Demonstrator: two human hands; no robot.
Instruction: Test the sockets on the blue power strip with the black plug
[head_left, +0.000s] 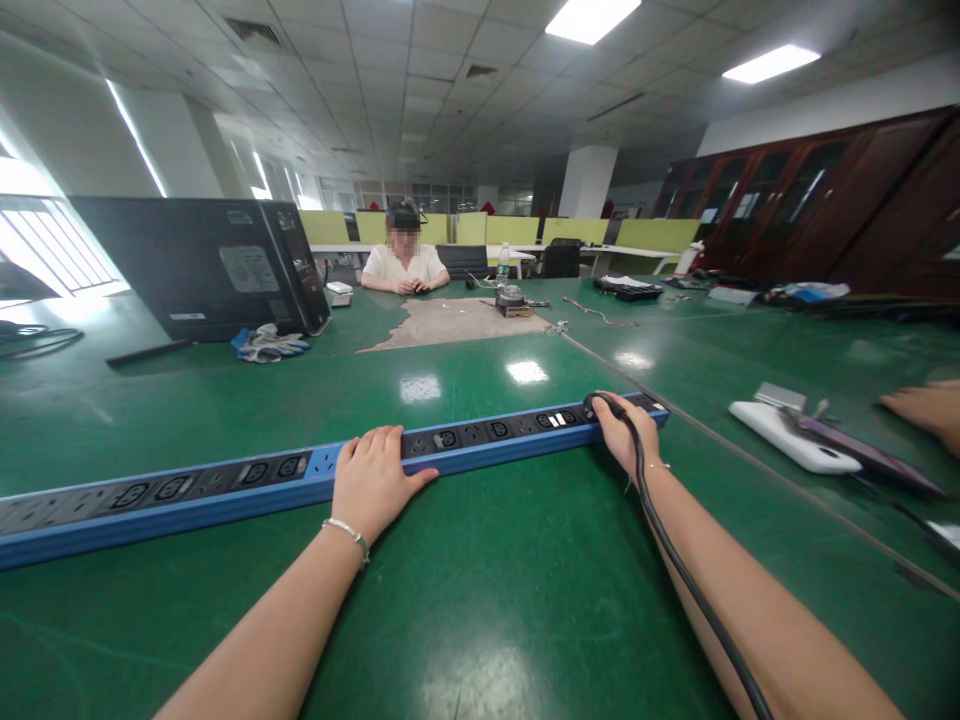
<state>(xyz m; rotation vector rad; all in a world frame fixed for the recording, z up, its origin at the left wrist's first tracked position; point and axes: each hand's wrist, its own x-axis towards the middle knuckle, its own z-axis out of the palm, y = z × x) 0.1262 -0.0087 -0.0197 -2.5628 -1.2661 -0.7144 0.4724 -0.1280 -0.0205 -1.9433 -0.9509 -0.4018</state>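
Cord (675,550): trailing, lower right.
Left hand (373,472): clasping the power strip (469,455) at frame centre, apparently steadying it.
Right hand (619,437): pinching the plug (598,401) against the strip, right of centre.
Plug: seemingly being fitted or freed; next move calling for straight force.

Readable text: none; no word, brand or number can be made out. Computer case (202,255): a large pale label (248,270) is borne on the side panel; a smaller sticker (239,217) is placed near the top edge and a narrow tag (187,317) near the bottom; print on all three is too faint to be read. Power strip (487,451): two small white marks (556,420) are shown side by side among the sockets, any lettering illegible.
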